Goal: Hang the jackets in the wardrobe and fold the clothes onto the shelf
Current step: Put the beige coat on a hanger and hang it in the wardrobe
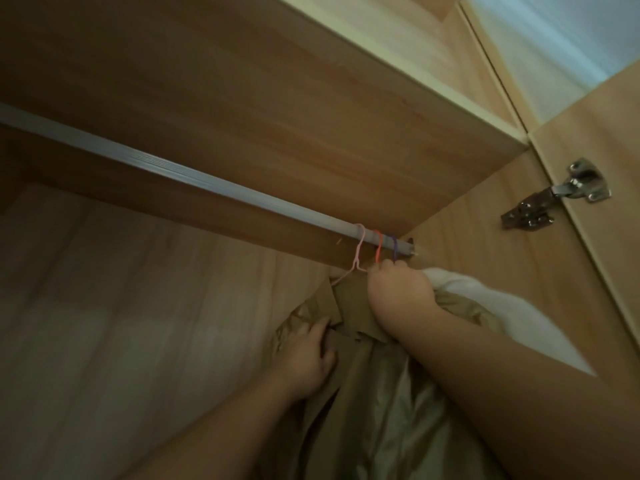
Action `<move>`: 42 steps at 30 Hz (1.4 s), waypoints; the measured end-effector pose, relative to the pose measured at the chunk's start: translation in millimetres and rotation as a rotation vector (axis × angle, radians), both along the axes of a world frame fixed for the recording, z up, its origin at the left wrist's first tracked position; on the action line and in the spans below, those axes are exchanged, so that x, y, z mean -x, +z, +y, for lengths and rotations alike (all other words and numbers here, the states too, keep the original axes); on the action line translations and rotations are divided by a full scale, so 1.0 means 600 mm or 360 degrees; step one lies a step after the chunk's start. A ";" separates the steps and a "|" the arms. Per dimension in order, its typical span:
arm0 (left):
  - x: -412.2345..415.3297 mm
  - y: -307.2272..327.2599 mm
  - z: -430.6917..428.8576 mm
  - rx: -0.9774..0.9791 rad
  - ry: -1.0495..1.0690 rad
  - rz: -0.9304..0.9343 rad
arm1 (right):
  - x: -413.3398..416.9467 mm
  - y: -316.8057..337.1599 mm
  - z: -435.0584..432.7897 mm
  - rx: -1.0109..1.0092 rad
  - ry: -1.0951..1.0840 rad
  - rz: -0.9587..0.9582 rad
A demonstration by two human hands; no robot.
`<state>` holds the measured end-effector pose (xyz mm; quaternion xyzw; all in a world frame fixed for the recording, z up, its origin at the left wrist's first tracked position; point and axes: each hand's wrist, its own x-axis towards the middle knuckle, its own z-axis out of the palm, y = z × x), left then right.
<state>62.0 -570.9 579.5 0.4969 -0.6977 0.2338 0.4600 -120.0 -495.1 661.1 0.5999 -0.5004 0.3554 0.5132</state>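
Observation:
A tan jacket [367, 403] hangs inside the wardrobe on a pink wire hanger [116, 252] hooked over the metal rail [194, 176]. My right hand [398, 289] grips the hanger's top at the jacket's collar, just under the rail. My left hand [308, 355] holds the jacket's collar flap on its left side, fingers curled into the fabric. Two more hooks, an orange hanger [378, 247] and a purple hanger [394, 247], sit on the rail to the right. A white garment [485, 317] hangs behind my right forearm.
The wooden shelf board [277, 116] runs just above the rail. The wardrobe's right side wall [502, 244] is close to the hangers, with a metal door hinge [554, 199] on the open door [606, 254]. The pale back panel [121, 306] fills the left.

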 end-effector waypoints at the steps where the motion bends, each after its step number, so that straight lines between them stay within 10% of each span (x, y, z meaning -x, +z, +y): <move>1: -0.004 -0.017 0.006 -0.0081 0.0002 0.0048 | 0.004 -0.013 0.005 0.0007 -0.0029 0.0014; 23: 0.044 -0.491 0.453 -0.0501 0.0049 -0.0333 | 0.129 -0.616 0.363 -0.0948 0.0098 -0.0292; 42: 0.713 -0.945 1.018 -0.1254 -0.0862 -0.0659 | 0.681 -1.059 1.123 -0.1438 -0.0561 -0.0972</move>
